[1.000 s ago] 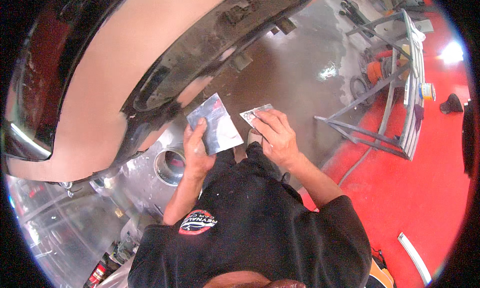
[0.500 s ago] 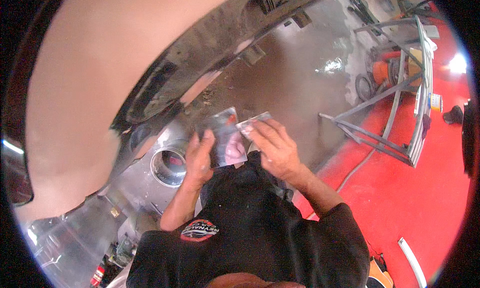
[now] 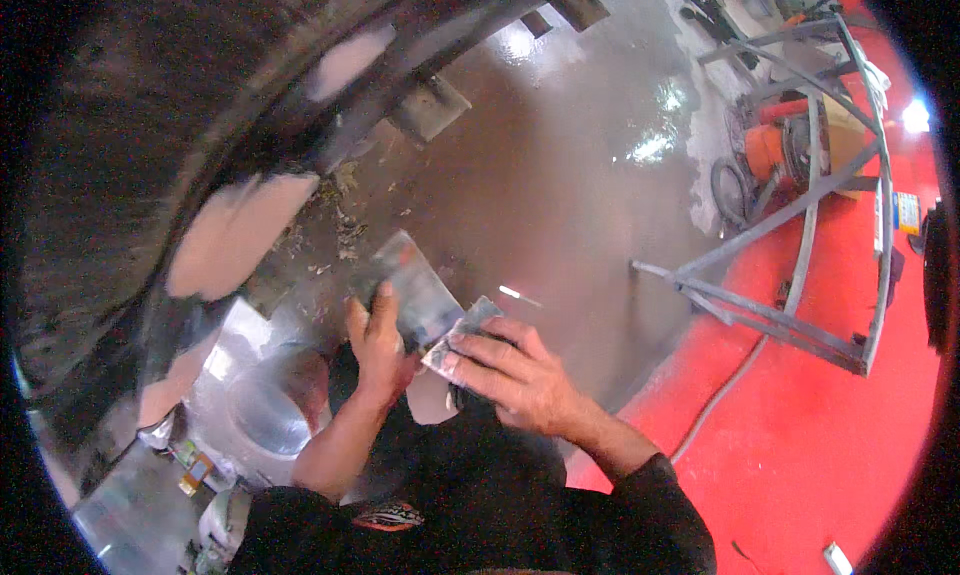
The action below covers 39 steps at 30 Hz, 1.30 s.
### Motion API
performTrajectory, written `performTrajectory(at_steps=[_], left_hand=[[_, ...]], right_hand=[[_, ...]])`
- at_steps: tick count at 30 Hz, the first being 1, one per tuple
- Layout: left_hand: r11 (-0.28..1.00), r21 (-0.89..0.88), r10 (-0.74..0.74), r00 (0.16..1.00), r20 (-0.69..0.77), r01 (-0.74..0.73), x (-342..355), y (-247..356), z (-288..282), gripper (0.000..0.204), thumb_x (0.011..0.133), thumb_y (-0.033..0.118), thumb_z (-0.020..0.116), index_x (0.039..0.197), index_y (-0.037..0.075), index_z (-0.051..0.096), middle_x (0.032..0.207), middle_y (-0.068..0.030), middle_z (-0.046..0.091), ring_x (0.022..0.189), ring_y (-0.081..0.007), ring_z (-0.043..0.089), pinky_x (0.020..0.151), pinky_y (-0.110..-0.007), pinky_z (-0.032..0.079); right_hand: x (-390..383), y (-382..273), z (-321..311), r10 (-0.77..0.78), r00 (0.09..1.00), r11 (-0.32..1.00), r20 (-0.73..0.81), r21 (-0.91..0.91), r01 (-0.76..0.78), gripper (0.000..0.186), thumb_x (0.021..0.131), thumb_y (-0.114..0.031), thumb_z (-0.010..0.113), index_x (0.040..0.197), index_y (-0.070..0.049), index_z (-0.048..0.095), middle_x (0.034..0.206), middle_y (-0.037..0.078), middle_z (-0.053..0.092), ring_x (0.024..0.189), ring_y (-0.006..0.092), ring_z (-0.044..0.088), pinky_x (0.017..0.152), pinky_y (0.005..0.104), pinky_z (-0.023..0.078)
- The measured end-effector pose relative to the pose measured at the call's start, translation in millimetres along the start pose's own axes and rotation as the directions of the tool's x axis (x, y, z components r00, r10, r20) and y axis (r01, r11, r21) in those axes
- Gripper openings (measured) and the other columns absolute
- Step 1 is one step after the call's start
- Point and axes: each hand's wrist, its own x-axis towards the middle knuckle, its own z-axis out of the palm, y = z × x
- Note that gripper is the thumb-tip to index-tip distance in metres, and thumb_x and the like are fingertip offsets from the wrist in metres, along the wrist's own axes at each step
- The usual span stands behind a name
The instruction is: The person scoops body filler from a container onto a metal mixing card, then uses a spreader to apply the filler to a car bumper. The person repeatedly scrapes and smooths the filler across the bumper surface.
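- Gray plate (image 3: pixel 420 287) is sitting in front of the person's torso; the left hand (image 3: pixel 380 343) is gripping its near left part, thumb on top.
- Right hand (image 3: pixel 522 377) is pinching a smaller flat blade (image 3: pixel 468 325), fingers spreading across its face.
- Blade is overlapping the plate's near right corner in view; contact is remaining unclear.
- Dark curved panel (image 3: pixel 110 145), bearing pinkish patches (image 3: pixel 240 237), is extending at upper left.
- Metal frame (image 3: pixel 828 185) is standing at right, partly over red flooring (image 3: pixel 740 435).
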Motion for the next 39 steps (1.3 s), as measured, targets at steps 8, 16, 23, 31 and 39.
performTrajectory(at_steps=[8,16,23,31,39], left_hand=[[0.833,-0.420,-0.203,0.905,0.373,0.360,80,-80,-26,0.033,0.097,0.020,0.061,0.126,0.004,0.057,0.115,-0.0106,0.067,0.102,-0.0263,0.067,0.092,-0.042,0.054],[0.873,-0.437,-0.092,0.953,0.290,0.217,109,-126,-91,0.033,0.098,0.025,0.058,0.129,0.012,0.057,0.121,-0.0093,0.066,0.108,-0.0278,0.065,0.095,-0.046,0.052],[0.982,-0.187,0.015,0.998,0.068,-0.002,98,-116,-141,0.036,0.098,0.023,0.057,0.132,0.009,0.054,0.120,-0.0113,0.065,0.109,-0.0292,0.063,0.096,-0.044,0.051],[0.817,0.210,0.432,0.811,0.394,-0.537,92,-106,-131,0.037,0.104,0.020,0.045,0.132,-0.003,0.052,0.117,-0.0156,0.065,0.104,-0.0249,0.062,0.093,-0.038,0.048],[0.783,0.471,0.452,0.892,0.019,-0.407,117,-135,-140,0.038,0.102,0.026,0.054,0.124,-0.004,0.055,0.116,-0.0187,0.062,0.105,-0.0260,0.060,0.089,-0.040,0.048]], right_hand=[[-26,144,105,-0.008,0.977,0.959,-0.215,-0.278,-0.054,0.051,0.068,-0.006,0.078,0.118,-0.010,0.069,0.123,0.012,0.063,0.114,0.0360,0.057,0.094,0.0448,0.050],[-21,214,163,0.324,0.887,0.937,-0.329,0.238,-0.255,0.054,0.075,0.008,0.062,0.127,-0.007,0.062,0.118,0.023,0.063,0.108,0.0412,0.060,0.092,0.0454,0.051],[-14,190,198,0.190,0.959,0.979,-0.210,-0.029,-0.200,0.044,0.079,0.011,0.056,0.121,-0.001,0.064,0.121,0.019,0.064,0.105,0.0344,0.063,0.091,0.0375,0.049],[34,113,195,-0.170,0.985,0.968,0.009,-0.187,0.169,0.052,0.065,0.002,0.065,0.116,-0.003,0.067,0.126,0.016,0.063,0.110,0.0382,0.060,0.090,0.0450,0.049],[12,126,205,-0.291,0.940,0.925,0.176,-0.200,0.324,0.062,0.065,-0.013,0.070,0.127,-0.022,0.066,0.130,-0.001,0.061,0.114,0.0275,0.056,0.095,0.0441,0.050]])
